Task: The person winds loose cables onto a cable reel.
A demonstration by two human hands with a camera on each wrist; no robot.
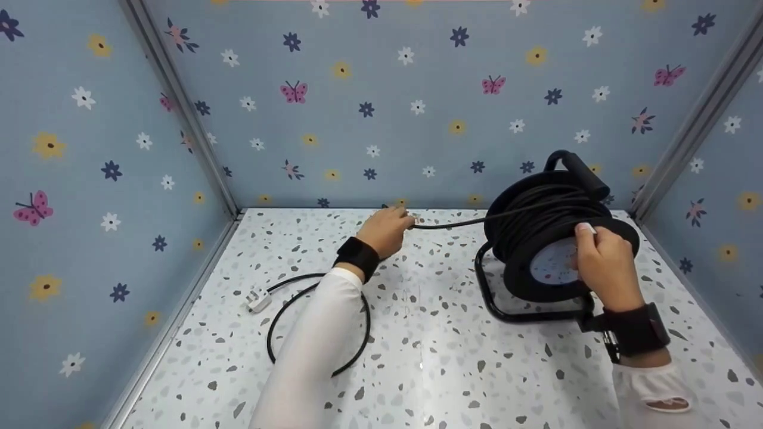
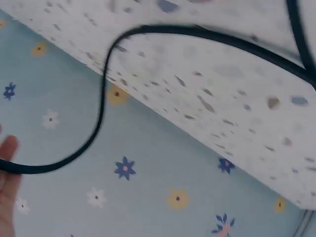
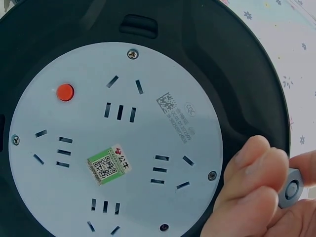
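Note:
A black extension cable reel point(image 1: 515, 253) stands on its tubular frame at the right of the speckled tabletop. My right hand point(image 1: 608, 268) is at the rim of its side disc, where the right wrist view shows the fingers and thumb gripping a small grey knob point(image 3: 291, 190). The disc's pale face point(image 3: 133, 143) carries socket slots and a red button point(image 3: 65, 92). Left of the reel, my left hand point(image 1: 381, 232) holds the black cable point(image 1: 450, 225), which runs from the drum to the fingers. Beyond that hand, the cable's free end lies looped, ending in a white plug point(image 1: 258, 301).
The speckled tabletop point(image 1: 441, 351) is bounded by flower-patterned walls point(image 1: 381, 119) at the back and both sides, with metal posts at the corners. The reel's carrying handle point(image 1: 584, 174) sticks up close to the back wall. My left forearm covers part of the cable loop.

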